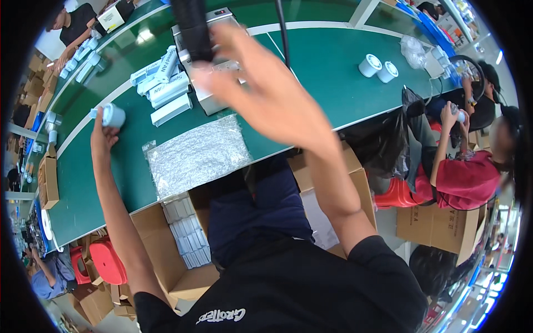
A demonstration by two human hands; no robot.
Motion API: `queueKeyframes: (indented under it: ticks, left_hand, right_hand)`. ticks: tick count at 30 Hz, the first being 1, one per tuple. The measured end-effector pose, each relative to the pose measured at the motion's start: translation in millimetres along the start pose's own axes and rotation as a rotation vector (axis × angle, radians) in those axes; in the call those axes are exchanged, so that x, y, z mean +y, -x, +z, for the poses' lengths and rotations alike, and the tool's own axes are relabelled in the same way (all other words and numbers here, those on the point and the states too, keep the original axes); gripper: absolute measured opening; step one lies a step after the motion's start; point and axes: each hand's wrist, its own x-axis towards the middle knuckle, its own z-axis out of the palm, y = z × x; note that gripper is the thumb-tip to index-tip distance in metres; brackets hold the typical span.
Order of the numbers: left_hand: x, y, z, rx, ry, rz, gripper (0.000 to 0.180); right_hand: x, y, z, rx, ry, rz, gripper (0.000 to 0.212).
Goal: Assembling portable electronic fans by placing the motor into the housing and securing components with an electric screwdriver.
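Evidently a light, hard-shelled unit at the left hand

We note the left hand (pixel 105 133) at the left part of the green bench (pixel 322 55), its fingers curled against a pale blue round unit (pixel 114 115) and seemingly gripping it. Whether the unit rests on the bench or hangs just above, we cannot tell. We judge it light and stiff, probably smooth plastic, a little slippery, liable to crack or scuff if dropped. We would take hold around its rounded body, thumb and fingers on opposite sides.

The right hand (pixel 264 94) is blurred over the metal machine (pixel 211 105), beside a thick black shaft (pixel 192 28); thumb and fingers look spread, but whether they hold anything we cannot tell.

Around: white-and-blue cartons (pixel 169 89) lie heaped between the unit and the machine, the main obstacle for a straight path across. Nearer us, a bubble-wrap sheet (pixel 200 152) covers the bench's near edge; we expect it to slide or snag. Two round units (pixel 379 69) stand farther right, near a clear plastic bag (pixel 413 53). Below, an open cardboard box (pixel 158 238) contains pale packages (pixel 191 241).
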Motion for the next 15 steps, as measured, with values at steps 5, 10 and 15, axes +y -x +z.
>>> queueKeyframes:
  ticks: [5, 10, 15]
  left_hand:
    - [-1, -112, -1, -0.204, 0.725, -0.174, 0.085]
    - [-22, -106, 48, -0.015, 0.619, 0.177, 0.058]
    - [21, 21, 66, -0.047, -0.2, 0.673, 0.024]
  right_hand:
    - [-8, 40, -176, -0.277, -0.49, 0.613, 0.039]
    - [155, 111, -279, 0.1, 1.361, 0.672, 0.067]
    - [171, 107, -239, 0.174, 1.346, 0.835, 0.068]
